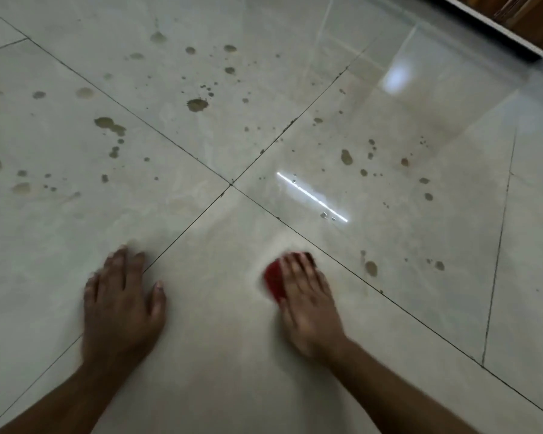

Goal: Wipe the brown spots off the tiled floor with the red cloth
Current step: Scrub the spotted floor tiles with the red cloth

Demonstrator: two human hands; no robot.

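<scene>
Smearing threatens if we drag the red cloth, pressed under our flat right hand, through brown spots beyond the grout cross; left hand lies open.

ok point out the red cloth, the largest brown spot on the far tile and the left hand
red cloth (272, 280): head view, exposed left edge
large brown spot (197, 105): head view, its middle
left hand (123, 303): head view, back of hand

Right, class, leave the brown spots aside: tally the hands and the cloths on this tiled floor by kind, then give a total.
Hands: 2 (left hand, right hand)
Red cloth: 1
Total: 3
</scene>
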